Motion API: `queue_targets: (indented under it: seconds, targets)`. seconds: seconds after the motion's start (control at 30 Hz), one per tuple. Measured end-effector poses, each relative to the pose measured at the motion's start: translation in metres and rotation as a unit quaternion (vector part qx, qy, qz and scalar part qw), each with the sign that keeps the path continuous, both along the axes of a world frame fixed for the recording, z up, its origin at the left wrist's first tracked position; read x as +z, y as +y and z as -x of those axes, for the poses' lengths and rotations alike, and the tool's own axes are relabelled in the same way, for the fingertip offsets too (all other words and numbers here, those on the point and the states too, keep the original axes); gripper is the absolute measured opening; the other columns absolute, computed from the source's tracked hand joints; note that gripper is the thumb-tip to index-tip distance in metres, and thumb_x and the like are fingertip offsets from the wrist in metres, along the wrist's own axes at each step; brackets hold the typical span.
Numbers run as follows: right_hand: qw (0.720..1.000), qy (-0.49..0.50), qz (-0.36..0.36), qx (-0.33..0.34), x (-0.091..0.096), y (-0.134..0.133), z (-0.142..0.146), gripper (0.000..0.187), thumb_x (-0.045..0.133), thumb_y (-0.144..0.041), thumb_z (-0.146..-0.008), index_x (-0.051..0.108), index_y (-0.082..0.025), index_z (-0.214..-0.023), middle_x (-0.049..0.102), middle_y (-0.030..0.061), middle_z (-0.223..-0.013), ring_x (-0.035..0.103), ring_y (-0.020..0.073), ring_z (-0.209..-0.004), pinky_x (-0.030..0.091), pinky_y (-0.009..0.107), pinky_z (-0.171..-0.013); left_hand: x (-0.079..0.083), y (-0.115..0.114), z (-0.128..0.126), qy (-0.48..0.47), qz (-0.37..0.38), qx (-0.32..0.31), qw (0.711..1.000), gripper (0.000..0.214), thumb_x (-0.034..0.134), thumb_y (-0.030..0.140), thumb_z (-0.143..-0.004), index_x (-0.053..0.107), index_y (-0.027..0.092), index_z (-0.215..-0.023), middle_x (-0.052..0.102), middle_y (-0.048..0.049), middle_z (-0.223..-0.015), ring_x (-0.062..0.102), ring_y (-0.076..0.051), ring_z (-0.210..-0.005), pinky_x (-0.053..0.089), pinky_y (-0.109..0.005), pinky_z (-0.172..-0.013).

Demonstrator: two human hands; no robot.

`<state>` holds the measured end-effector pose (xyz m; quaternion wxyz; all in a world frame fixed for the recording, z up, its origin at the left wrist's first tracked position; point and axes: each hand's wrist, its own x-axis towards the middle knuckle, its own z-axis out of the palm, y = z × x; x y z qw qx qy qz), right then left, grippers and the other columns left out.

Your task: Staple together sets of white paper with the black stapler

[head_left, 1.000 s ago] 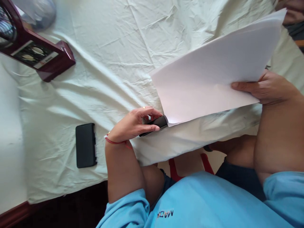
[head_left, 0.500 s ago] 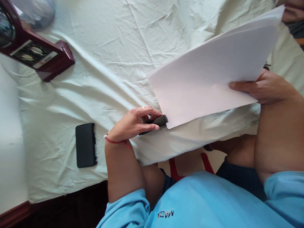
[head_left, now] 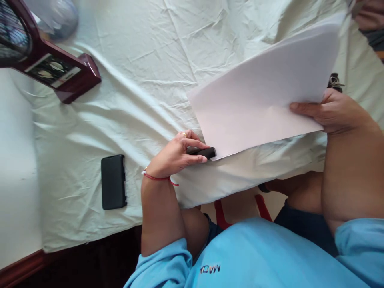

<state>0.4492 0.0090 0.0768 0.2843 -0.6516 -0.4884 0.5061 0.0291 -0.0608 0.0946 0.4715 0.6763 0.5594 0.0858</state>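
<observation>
My left hand is closed around a black stapler, whose front end overlaps the near left corner of the white paper sheets. My right hand grips the right side of the sheets, thumb on top and the other fingers hidden underneath. The sheets form a thin stack, tilted and bowed upward at the far right. How far the paper sits between the stapler's jaws cannot be made out.
A black phone or case lies left on the pale tablecloth. A dark red racket-shaped stand and a clear plastic container are at the upper left. Keys lie beyond my right hand. A red chair shows below.
My left hand has moved slightly right with the stapler, which now reaches over the paper's corner. The far right end of the sheets has dropped and shifted left, showing more of the keys.
</observation>
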Motion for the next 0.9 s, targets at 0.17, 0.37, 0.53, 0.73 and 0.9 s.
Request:
queue_targets:
  seconds: [0.17, 0.37, 0.53, 0.73, 0.9]
  targets:
    - [0.999, 0.043, 0.007, -0.001, -0.002, 0.002, 0.008, 0.047, 0.086, -0.045, -0.068, 0.074, -0.013, -0.099, 0.071, 0.0103, -0.105, 0.068, 0.0142, -0.072, 0.054, 0.019, -0.055, 0.000, 0.000, 0.002, -0.047, 0.001, -0.019, 0.999, 0.033, 0.093, 0.050, -0.086, 0.095, 0.031, -0.113, 0.076, -0.0062, -0.109, 0.073, -0.026, -0.104, 0.058, -0.039, -0.094]
    - [0.993, 0.088, -0.070, -0.048, -0.004, 0.004, 0.022, 0.036, 0.084, -0.036, -0.074, 0.074, -0.014, -0.101, 0.071, 0.0075, -0.109, 0.069, 0.0118, -0.079, 0.060, 0.020, -0.068, 0.002, -0.002, -0.001, -0.109, -0.003, -0.071, 0.992, 0.020, 0.091, 0.044, -0.092, 0.096, 0.030, -0.106, 0.081, -0.0054, -0.101, 0.074, -0.022, -0.094, 0.056, -0.034, -0.086]
    - [0.977, 0.165, -0.116, -0.067, -0.005, 0.006, 0.037, 0.042, 0.085, -0.033, -0.074, 0.071, -0.017, -0.110, 0.067, 0.0043, -0.122, 0.071, 0.0162, -0.103, 0.060, 0.029, -0.096, -0.028, 0.002, -0.001, -0.172, -0.138, 0.297, 0.929, 0.034, 0.085, 0.059, -0.098, 0.086, 0.026, -0.098, 0.078, -0.0051, -0.097, 0.067, -0.019, -0.092, 0.054, -0.031, -0.082]
    - [0.970, 0.197, -0.115, -0.079, -0.002, 0.003, 0.046, 0.040, 0.084, -0.029, -0.075, 0.070, -0.016, -0.110, 0.066, 0.0046, -0.122, 0.071, 0.0161, -0.103, 0.058, 0.032, -0.101, -0.049, 0.009, -0.006, -0.267, -0.083, 0.362, 0.890, 0.043, 0.099, 0.053, -0.082, 0.077, 0.023, -0.104, 0.074, -0.0022, -0.092, 0.064, -0.014, -0.079, 0.051, -0.025, -0.068]
    - [0.976, 0.154, -0.136, -0.073, -0.005, 0.005, 0.050, 0.040, 0.083, -0.037, -0.075, 0.072, -0.015, -0.107, 0.068, 0.0046, -0.118, 0.071, 0.0145, -0.098, 0.059, 0.030, -0.098, -0.041, 0.006, -0.014, -0.233, -0.095, 0.356, 0.900, 0.044, 0.098, 0.046, -0.081, 0.064, 0.021, -0.069, 0.050, 0.0051, -0.061, 0.037, -0.008, -0.055, 0.028, -0.026, -0.051]
